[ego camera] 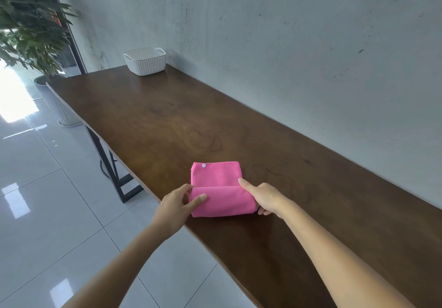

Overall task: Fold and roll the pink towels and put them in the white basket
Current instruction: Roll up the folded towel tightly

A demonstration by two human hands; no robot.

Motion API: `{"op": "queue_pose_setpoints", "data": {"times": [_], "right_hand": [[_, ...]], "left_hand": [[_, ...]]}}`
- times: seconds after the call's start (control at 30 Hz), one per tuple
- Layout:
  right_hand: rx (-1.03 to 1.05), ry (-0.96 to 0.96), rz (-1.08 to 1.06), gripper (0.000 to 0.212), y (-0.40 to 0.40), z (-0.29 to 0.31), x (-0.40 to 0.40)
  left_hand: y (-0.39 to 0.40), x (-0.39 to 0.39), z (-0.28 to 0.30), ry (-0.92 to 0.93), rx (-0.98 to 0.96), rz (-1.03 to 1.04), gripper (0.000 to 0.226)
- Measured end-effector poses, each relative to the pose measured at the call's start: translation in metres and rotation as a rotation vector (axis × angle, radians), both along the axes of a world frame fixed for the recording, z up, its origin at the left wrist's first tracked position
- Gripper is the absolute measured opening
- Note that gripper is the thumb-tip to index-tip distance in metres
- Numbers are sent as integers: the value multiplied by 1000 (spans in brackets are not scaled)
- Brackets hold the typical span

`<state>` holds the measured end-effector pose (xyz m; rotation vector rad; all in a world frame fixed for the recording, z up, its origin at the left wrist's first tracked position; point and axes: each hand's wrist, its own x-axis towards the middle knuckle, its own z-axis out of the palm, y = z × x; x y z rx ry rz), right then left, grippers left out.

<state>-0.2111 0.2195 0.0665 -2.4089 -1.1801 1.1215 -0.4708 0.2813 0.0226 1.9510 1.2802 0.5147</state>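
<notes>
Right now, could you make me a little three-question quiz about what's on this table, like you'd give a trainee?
1. True or false: the pink towel is already in the white basket.
2. Which hands grip the towel's rolled part? A) left hand only B) right hand only C) both
3. Fill in: the basket stands at the table's far end, beside the ____.

Key: 1 false; 2 C; 3 wall.
</notes>
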Motion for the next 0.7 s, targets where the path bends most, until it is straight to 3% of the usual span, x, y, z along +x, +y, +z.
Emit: {"op": "queue_pose_setpoints", "data": {"times": [0.07, 0.13, 0.23, 0.4, 0.6, 0.7], "right_hand": [[21, -45, 4, 77, -2, 0, -2], [175, -66, -7, 62, -8, -4, -3], [349, 15, 63, 46, -18, -6, -3], [357, 213, 133, 80, -38, -18, 2], [433, 226, 109, 68, -42, -30, 9], [425, 217, 78, 72, -37, -28, 8]], "left_hand": [[1, -1, 1, 11, -54, -30, 54], [2, -1, 2, 14, -104, -48, 50], [3, -1, 5, 23, -187, -60, 46], [5, -2, 11, 24, -320, -40, 44], [1, -3, 17, 11, -367, -9, 42], [-4, -3, 8, -31, -202, 68, 41]]}}
